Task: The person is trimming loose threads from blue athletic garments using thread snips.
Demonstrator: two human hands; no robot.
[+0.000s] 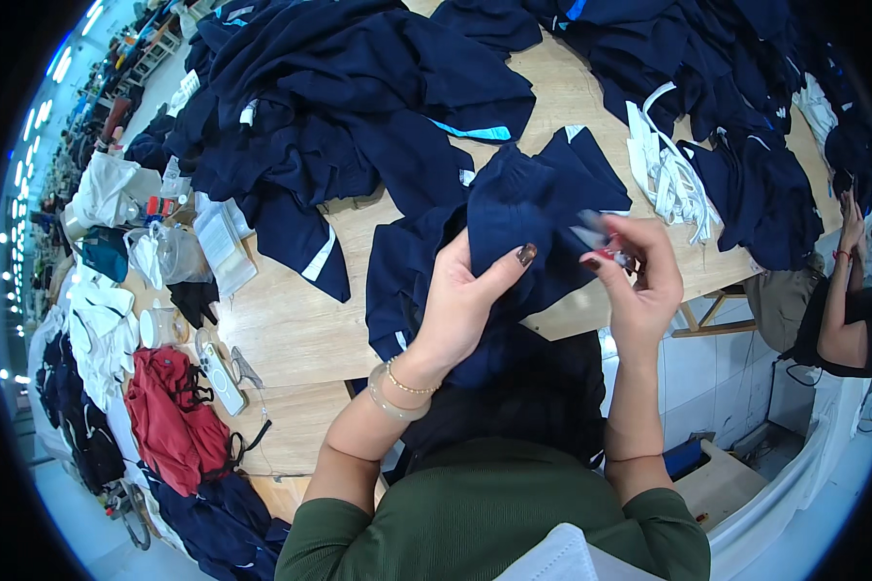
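Observation:
My left hand (465, 305) grips a dark navy garment (509, 208), its thumb laid over the cloth and its fingers behind it. A gathered, elastic-looking band shows along the raised part. In my right hand (642, 276), just right of the cloth, is a small pair of thread snips (610, 254) with red on the handle. Their blades point up and left toward the garment and are smeared by motion. The rest of the garment spreads over the table edge toward my lap.
Heaped navy garments (320, 87) cover the far side of the wooden table (281, 334). White strips (661, 169) lie to the right. At left are a red bag (176, 416), a phone (223, 380) and plastic bags (179, 254). Another person's hands (851, 228) show at far right.

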